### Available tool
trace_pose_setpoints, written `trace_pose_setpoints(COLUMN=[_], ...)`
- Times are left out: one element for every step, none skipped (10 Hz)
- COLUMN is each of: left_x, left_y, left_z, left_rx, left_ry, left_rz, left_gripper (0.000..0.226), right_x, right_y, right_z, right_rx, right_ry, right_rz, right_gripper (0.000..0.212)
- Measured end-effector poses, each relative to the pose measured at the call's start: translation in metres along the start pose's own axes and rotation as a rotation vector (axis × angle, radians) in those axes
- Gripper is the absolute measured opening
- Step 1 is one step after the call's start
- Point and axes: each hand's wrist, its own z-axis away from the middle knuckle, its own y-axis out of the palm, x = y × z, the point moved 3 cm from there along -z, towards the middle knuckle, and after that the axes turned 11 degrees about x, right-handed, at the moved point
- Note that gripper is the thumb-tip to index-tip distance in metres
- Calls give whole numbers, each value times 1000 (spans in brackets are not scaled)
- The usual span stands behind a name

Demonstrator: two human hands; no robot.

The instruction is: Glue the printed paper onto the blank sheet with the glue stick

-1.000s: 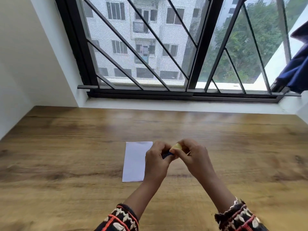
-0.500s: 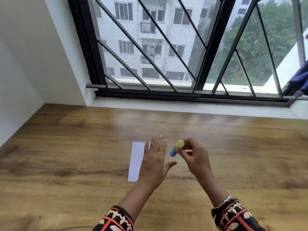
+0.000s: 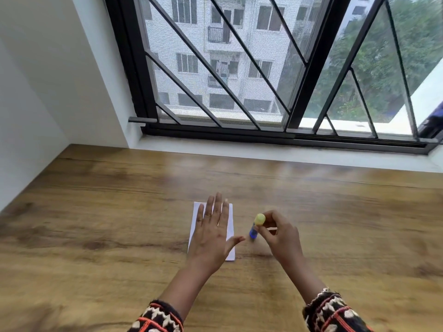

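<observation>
On the wooden table [image 3: 96, 212] under the window, I am spreading my open left hand [image 3: 211, 236] flat over the paper [image 3: 231, 216] at centre frame to steady it, while my right hand [image 3: 279, 236] is pinching the glue stick [image 3: 256, 226] just beside it, ready to apply.

Left hand [image 3: 212, 238] flat, fingers spread, palm down; right hand [image 3: 279, 233] raised beside it, fingertips pinched together, both forearms extended forward.
</observation>
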Motion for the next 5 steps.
trace_pose_setpoints(left_x=[0,2,1,2,2], left_y=[0,1,2,-2,-4], left_z=[-1,0,-1,1,3], left_rx=[2,9,-12,-113,-134], left_ry=[-3,-14,-7,14,29], left_rz=[-1,0,20,100,179], left_gripper=[81,80,85,92,92], right_x=[0,0,-1,-5,-8], right_y=[0,1,1,-5,-9], right_z=[-1,1,0,3,8], right_rx=[-7,8,43,109,155], right_ry=[-1,2,22,95,164], right_rz=[-2,-2,0,-21,-8], right_gripper=[13,13,17,34,44])
